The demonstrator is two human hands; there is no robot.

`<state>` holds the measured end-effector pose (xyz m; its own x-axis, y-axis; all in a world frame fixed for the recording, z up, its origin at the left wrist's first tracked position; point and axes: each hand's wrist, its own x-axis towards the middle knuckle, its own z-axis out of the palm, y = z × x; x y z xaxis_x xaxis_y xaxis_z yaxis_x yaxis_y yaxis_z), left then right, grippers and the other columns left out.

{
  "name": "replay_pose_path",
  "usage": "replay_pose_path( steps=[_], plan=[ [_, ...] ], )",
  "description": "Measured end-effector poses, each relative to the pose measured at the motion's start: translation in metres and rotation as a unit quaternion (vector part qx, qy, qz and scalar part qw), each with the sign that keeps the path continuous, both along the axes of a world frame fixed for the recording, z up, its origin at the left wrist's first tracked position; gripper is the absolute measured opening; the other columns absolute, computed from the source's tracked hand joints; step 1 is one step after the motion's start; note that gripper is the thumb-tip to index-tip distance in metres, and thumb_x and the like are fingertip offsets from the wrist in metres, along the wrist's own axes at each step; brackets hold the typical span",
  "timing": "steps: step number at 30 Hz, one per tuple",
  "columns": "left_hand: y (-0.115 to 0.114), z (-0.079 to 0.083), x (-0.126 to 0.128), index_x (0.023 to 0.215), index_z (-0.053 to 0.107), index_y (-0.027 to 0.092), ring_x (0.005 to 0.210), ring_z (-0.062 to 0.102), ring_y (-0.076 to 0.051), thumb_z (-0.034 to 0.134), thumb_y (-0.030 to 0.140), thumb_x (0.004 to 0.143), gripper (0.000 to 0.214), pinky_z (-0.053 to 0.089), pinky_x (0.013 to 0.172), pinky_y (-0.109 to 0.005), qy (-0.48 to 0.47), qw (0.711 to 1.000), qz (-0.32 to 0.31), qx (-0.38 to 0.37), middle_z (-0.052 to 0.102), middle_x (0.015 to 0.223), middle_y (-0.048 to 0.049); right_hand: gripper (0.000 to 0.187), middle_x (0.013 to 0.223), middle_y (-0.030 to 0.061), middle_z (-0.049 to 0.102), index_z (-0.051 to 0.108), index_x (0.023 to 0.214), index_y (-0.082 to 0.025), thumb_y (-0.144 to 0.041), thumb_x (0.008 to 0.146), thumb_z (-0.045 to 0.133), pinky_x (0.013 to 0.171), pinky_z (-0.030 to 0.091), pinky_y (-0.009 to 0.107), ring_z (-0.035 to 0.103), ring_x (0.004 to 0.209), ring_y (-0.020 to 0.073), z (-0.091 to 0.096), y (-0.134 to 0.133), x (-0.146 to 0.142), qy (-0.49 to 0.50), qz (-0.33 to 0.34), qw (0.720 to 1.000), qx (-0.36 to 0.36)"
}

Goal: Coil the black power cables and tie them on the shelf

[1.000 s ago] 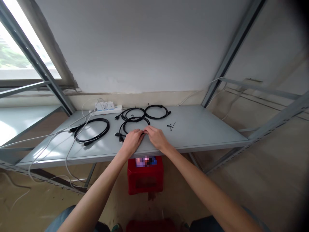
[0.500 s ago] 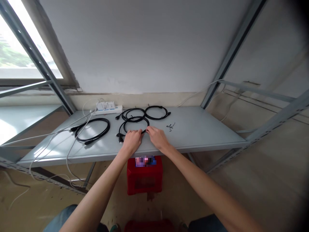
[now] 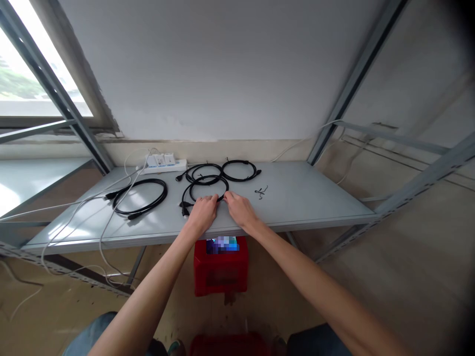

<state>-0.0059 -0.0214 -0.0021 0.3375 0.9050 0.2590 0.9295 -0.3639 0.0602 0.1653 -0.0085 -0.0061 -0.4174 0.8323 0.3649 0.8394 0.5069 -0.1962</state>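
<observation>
My left hand (image 3: 204, 211) is closed on the near side of a coiled black cable (image 3: 227, 185) lying on the grey shelf (image 3: 297, 198). Just to its right, the fingertips of my right hand (image 3: 240, 209) pinch the same coil at its near right. A small tie may be between those fingertips, but it is too small to make out. The coil's plug ends (image 3: 184, 207) stick out left of my left hand. Behind it, touching or overlapping, lies a second coiled cable (image 3: 188, 174). Several thin black twist ties (image 3: 261, 192) lie right of my right hand.
Another black coil (image 3: 256, 170) lies at the back, and one more (image 3: 166, 192) at the left. A white power strip (image 3: 163, 167) with plugged-in adapters stands by the wall, its white cords crossing the shelf's left side. Below the front edge, a red stool (image 3: 220, 277) bears a lit screen (image 3: 222, 244).
The view has shifted slightly. Both hands stay at the same spot on the coil, with little visible finger movement. The picture on the lit screen has changed.
</observation>
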Motion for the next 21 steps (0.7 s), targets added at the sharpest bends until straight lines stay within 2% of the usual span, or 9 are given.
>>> replay_pose_path(
  steps=[3,8,13,21],
  plan=[
    [0.001,-0.002,-0.001,0.113,0.060,0.017,0.101,0.070,-0.029,0.036,0.022,0.109,0.025,0.043,0.086,-0.039,0.001,1.000,-0.002,0.007,0.075,0.105,-0.0141,0.023,0.112,0.0135,0.075,0.061,0.118,-0.019,-0.022,0.111,0.039,0.072,0.041,0.031,0.071,0.091,0.0247,0.003,-0.001,-0.002,0.004,-0.009,1.000,-0.022],
    [0.001,-0.003,-0.002,0.114,0.059,0.017,0.102,0.070,-0.029,0.036,0.022,0.109,0.025,0.043,0.086,-0.038,0.007,1.000,-0.007,0.007,0.075,0.105,-0.0135,0.025,0.097,0.0137,0.076,0.062,0.117,-0.018,-0.025,0.111,0.039,0.070,0.039,0.031,0.071,0.086,0.0262,0.012,-0.001,-0.007,0.006,-0.044,0.996,-0.073],
    [0.002,-0.004,-0.002,0.112,0.060,0.018,0.100,0.070,-0.029,0.036,0.023,0.109,0.025,0.043,0.086,-0.039,-0.002,1.000,-0.004,0.012,0.075,0.104,-0.0135,0.024,0.099,0.0173,0.075,0.069,0.104,-0.017,-0.022,0.107,0.046,0.073,0.042,0.032,0.071,0.090,0.0281,0.013,0.004,-0.011,-0.020,-0.050,0.996,-0.071],
    [0.004,-0.008,-0.004,0.114,0.060,0.018,0.099,0.070,-0.029,0.034,0.022,0.109,0.027,0.044,0.086,-0.039,-0.007,1.000,-0.013,0.020,0.074,0.102,-0.0130,0.025,0.101,0.0197,0.075,0.074,0.102,-0.015,-0.017,0.102,0.050,0.072,0.044,0.034,0.071,0.088,0.0291,0.027,-0.003,-0.018,-0.060,-0.045,0.995,-0.072]
  ],
)
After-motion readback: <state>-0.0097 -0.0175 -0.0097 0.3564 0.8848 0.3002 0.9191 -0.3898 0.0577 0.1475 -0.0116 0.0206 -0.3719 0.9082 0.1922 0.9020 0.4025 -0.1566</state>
